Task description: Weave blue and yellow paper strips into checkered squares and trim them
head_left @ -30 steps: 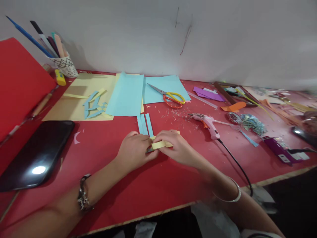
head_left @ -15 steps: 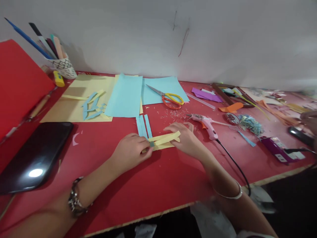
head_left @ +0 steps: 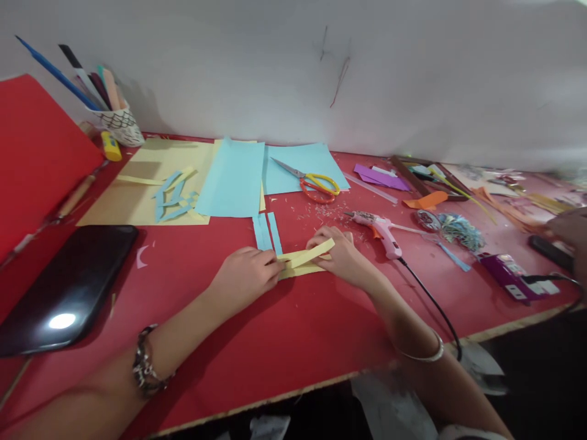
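Observation:
Yellow paper strips (head_left: 300, 260) lie over one another on the red table, between my two hands. My left hand (head_left: 250, 272) has its fingers closed on their left end. At the right end, my right hand (head_left: 334, 253) bends its fingers around the strips, and one strip sticks up at a slant beside the thumb. Just beyond the strips are two light blue paper strips (head_left: 262, 232), their near ends by my left fingertips. The fingertips of both hands are partly hidden by the paper.
Scissors (head_left: 305, 180) rest on light blue sheets (head_left: 233, 177). A pink glue gun (head_left: 383, 232) with a black cord lies right of my hand. A black phone (head_left: 68, 287) is at left, near a pen cup (head_left: 121, 125). Another person's hand (head_left: 571, 232) is at the right edge.
My right fingers have closed in on the yellow strips. My left fingers now cover the small grey-blue piece that showed at the strips' left end.

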Tool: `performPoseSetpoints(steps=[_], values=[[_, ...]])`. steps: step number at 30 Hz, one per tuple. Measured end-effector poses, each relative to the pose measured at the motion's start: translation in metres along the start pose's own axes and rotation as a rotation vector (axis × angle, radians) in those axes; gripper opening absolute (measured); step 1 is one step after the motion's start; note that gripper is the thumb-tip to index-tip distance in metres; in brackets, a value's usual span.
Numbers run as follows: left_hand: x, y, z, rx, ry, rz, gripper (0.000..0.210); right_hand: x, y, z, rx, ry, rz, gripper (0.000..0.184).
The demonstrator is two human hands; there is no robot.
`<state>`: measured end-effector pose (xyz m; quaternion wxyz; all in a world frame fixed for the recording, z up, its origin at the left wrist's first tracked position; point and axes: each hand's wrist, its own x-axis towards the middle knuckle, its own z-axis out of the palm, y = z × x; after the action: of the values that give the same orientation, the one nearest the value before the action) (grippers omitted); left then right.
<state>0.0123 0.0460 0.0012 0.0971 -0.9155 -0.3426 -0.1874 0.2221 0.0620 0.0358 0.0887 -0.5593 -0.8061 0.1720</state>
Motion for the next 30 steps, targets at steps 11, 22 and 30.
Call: performPoseSetpoints(steps=[11,22,30], values=[[0.002,0.002,-0.003,-0.061,-0.078,-0.08,0.024,0.003,0.004,-0.003,0.138,-0.06,-0.052,0.016],[0.002,0.001,-0.007,-0.143,-0.068,-0.088,0.015,0.009,0.005,-0.019,0.055,-0.061,-0.157,0.034],[0.001,0.002,-0.005,-0.17,-0.063,-0.122,0.018,0.016,-0.004,-0.036,-0.029,-0.085,-0.149,0.03]])
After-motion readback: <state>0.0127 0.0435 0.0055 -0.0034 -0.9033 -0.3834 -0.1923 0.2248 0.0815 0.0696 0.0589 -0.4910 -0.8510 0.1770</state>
